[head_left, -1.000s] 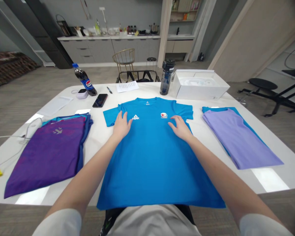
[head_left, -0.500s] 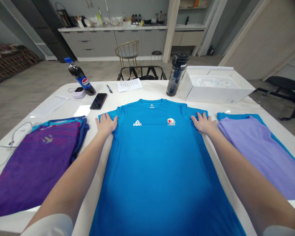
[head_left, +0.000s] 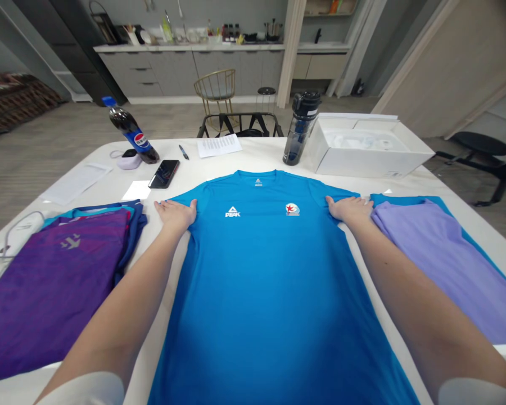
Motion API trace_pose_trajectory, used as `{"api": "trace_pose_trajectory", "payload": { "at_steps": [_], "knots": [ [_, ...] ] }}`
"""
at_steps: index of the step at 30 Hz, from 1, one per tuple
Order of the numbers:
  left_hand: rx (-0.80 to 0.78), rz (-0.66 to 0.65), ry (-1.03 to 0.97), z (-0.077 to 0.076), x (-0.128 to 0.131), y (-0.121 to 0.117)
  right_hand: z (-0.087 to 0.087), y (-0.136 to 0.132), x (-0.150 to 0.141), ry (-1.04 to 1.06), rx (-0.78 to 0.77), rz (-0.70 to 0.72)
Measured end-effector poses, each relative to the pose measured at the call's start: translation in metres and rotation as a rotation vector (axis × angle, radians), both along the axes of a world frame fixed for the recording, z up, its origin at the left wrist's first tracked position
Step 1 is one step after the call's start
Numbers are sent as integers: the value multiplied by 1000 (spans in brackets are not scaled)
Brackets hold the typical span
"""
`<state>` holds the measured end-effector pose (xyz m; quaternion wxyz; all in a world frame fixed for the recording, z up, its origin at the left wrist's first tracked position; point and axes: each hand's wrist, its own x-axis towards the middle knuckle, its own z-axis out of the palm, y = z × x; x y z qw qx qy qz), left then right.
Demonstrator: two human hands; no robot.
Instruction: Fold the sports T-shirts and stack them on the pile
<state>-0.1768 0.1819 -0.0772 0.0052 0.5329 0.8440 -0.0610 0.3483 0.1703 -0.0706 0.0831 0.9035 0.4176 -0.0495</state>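
Note:
A blue T-shirt (head_left: 261, 270) lies spread flat, front up, its collar away from me. It has a white PEAK logo on one side of the chest and a round emblem on the other. My left hand (head_left: 175, 215) rests on the left sleeve, fingers stretched out and thumb apart. On the right sleeve lies my right hand (head_left: 349, 208), also open, its fingertips partly hidden by the hand itself. Folded purple shirts (head_left: 63, 287) are stacked to the left. A folded lavender garment (head_left: 442, 259) sits over a blue one at the right, close to my right forearm.
Along the white table's (head_left: 261, 152) far side stand a cola bottle (head_left: 132, 135), a dark water bottle (head_left: 297, 132) and an open white box (head_left: 371, 152). A phone (head_left: 164, 174), a pen (head_left: 183, 152), papers (head_left: 219, 145) and a cable (head_left: 10, 236) lie around.
My hands have moved outward from the shirt's chest onto its two sleeves. The view has come closer to the shirt. Over the last half second the hands have shifted only slightly.

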Motion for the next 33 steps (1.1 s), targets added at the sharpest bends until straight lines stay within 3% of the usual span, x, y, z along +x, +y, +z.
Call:
{"api": "trace_pose_trajectory", "payload": {
  "at_steps": [3,7,10,18,22,25,28,31,33],
  "knots": [
    [-4,-81,-12,7,0,4,9,-3,-5,-2,41,69],
    [150,-372,-121,15,7,27,16,4,-22,39,338,381],
    [192,-397,-205,17,17,50,15,19,-32,95,406,478],
    [261,-317,-225,2,39,81,-2,65,-44,158,397,324],
    [326,-267,-201,1,43,90,-7,81,-48,144,452,338],
    [397,-281,-144,10,52,92,-3,85,-54,99,482,392],
    [474,-451,-135,20,77,84,3,79,-71,9,545,473],
    [407,-658,-201,20,115,70,2,65,-97,8,524,635],
    [299,-688,-244,12,137,60,-4,58,-111,63,422,710]
  ]
}}
